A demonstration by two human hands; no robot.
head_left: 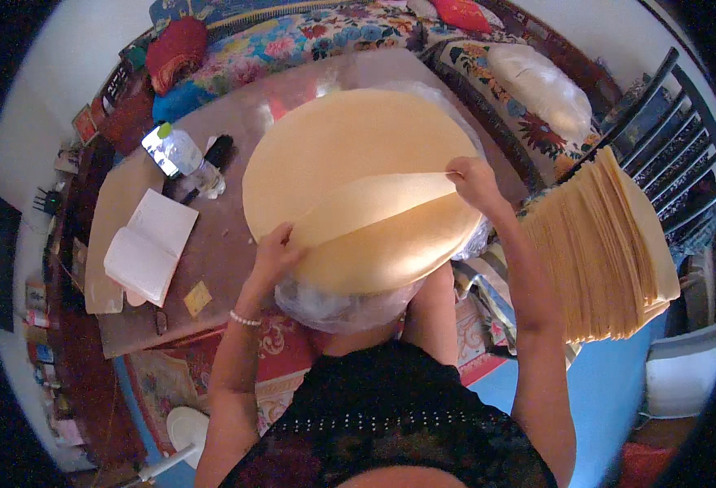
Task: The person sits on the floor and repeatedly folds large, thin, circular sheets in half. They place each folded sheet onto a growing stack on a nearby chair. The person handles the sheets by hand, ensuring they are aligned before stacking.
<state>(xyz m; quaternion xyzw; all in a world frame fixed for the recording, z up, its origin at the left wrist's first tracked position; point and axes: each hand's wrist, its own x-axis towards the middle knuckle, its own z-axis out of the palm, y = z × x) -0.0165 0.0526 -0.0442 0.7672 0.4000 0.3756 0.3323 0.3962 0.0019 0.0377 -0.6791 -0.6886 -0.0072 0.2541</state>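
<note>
A large round tan sheet [350, 138], thin like paper or cloth, lies over the table's near edge. Its near part is lifted into a fold, and more tan material of the same kind shows beneath, so it seems to top a pile. My left hand [277, 254] pinches the sheet's raised edge at the near left. At the right end of that edge, my right hand [476, 185] is closed with its fingertips on the sheet. Clear plastic wrap [338, 307] sticks out from under the pile, above my lap.
Right of me, a tall stack of folded tan sheets [598, 252] stands by a dark slatted chair [683, 138]. On the table's left are an open notebook [153, 244], a plastic bottle [187, 159] and a lit phone [156, 146]. Floral-covered seats [293, 53] line the back.
</note>
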